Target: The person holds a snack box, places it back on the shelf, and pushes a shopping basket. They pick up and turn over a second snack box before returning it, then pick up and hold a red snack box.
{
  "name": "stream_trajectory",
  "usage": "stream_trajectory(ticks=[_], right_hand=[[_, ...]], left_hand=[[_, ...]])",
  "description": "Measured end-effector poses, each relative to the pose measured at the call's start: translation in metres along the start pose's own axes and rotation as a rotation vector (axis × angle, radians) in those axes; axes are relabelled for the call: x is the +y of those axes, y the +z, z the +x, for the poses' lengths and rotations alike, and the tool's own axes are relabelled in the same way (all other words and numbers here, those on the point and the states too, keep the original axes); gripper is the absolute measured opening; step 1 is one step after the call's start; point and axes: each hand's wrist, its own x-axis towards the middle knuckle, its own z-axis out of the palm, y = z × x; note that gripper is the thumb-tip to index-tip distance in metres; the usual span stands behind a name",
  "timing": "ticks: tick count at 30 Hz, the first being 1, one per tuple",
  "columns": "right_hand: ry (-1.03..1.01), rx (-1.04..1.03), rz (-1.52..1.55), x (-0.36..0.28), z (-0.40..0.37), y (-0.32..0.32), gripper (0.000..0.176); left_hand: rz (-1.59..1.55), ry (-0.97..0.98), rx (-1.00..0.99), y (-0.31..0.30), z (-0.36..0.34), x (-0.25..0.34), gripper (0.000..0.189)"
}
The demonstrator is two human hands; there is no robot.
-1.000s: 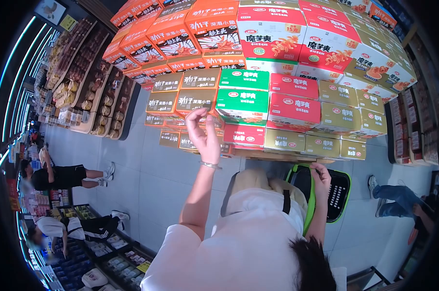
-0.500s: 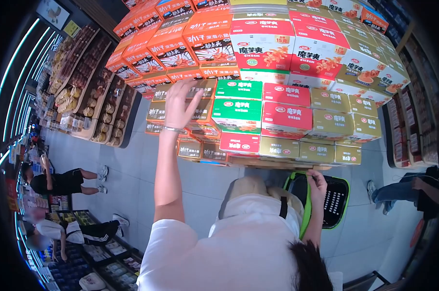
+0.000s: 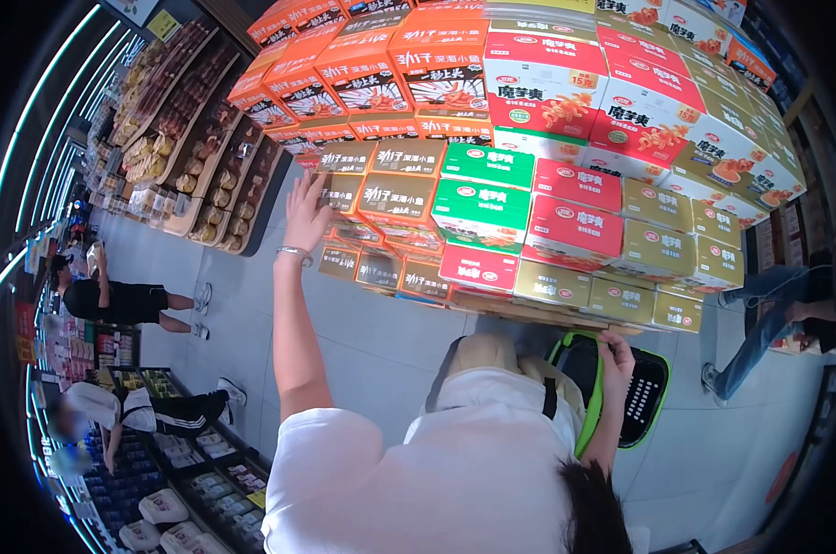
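Left hand (image 3: 308, 214): out over the left edge of the stack, with its fingers loose and spread wide. I cannot tell if the tips touch a box.
Brown-topped boxes (image 3: 397, 196): two rows on the near left of the stack, just beside the left hand.
Green boxes (image 3: 481, 205): right next to the brown-topped ones, on their right.
Red boxes and gold boxes: the red ones (image 3: 577, 227) come next, then the gold ones (image 3: 658, 247) at the right end.
Orange boxes (image 3: 367, 81): piled higher, at the far left.
Right hand (image 3: 615, 360): low, near the stack's near edge, its fingers bent. I cannot tell if they grip anything.
Basket (image 3: 648, 380): black with a green rim, by the right arm.
Wooden edge (image 3: 549, 315): sticks out under the near boxes, close to the person's legs.
Grey floor (image 3: 224, 295): a wide strip on the left, between the stack and the people there. More floor shows on the right, up to a person in jeans (image 3: 755, 343).
Hidden: the right arm covers part of the basket.
Cut off: the top of the stack runs out of view.
Hard to see: tiny words on the boxes, and the dark, bent sides.
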Motion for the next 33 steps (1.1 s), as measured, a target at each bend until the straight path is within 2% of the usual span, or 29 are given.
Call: stream_trajectory(ticks=[1, 2, 3, 5, 6, 8, 15, 18, 21, 25, 30, 33], right_hand=[[0.004, 0.003, 0.006, -0.001, 0.000, 0.001, 0.025], [0.005, 0.000, 0.006, -0.001, -0.001, 0.001, 0.025], [-0.002, -0.001, 0.008, -0.001, -0.001, 0.000, 0.025], [-0.006, -0.008, 0.008, 0.000, -0.002, 0.000, 0.025], [-0.003, -0.009, 0.011, 0.000, -0.001, 0.000, 0.024], [0.002, -0.014, 0.013, 0.002, 0.000, -0.002, 0.024], [-0.033, -0.016, 0.038, 0.014, 0.000, -0.005, 0.023], [-0.034, -0.019, 0.015, 0.011, 0.001, -0.004, 0.024], [-0.032, -0.028, 0.002, 0.009, 0.000, -0.003, 0.024], [-0.028, -0.031, 0.024, 0.004, -0.001, -0.002, 0.021], [-0.014, -0.019, 0.003, 0.007, -0.001, -0.004, 0.022], [-0.014, -0.019, 0.002, 0.009, 0.000, -0.004, 0.024]], left_hand=[[-0.024, -0.041, -0.102, -0.006, -0.001, -0.001, 0.074], [0.030, -0.053, -0.170, -0.009, -0.001, -0.005, 0.085], [0.031, -0.057, -0.171, -0.009, -0.002, -0.006, 0.085], [-0.006, -0.071, -0.200, -0.007, -0.006, -0.003, 0.100], [-0.004, -0.077, -0.201, -0.004, -0.006, 0.000, 0.100], [-0.124, -0.030, -0.072, 0.005, -0.008, 0.007, 0.112], [-0.083, 0.035, 0.201, 0.025, -0.021, 0.020, 0.116], [-0.144, -0.005, 0.256, 0.036, -0.028, 0.025, 0.113], [-0.144, -0.078, 0.277, 0.045, -0.035, 0.036, 0.106], [-0.188, -0.095, 0.301, 0.052, -0.036, 0.043, 0.108], [-0.273, -0.258, 0.301, 0.049, -0.041, 0.047, 0.121], [-0.377, -0.212, 0.278, 0.052, -0.041, 0.047, 0.126]])
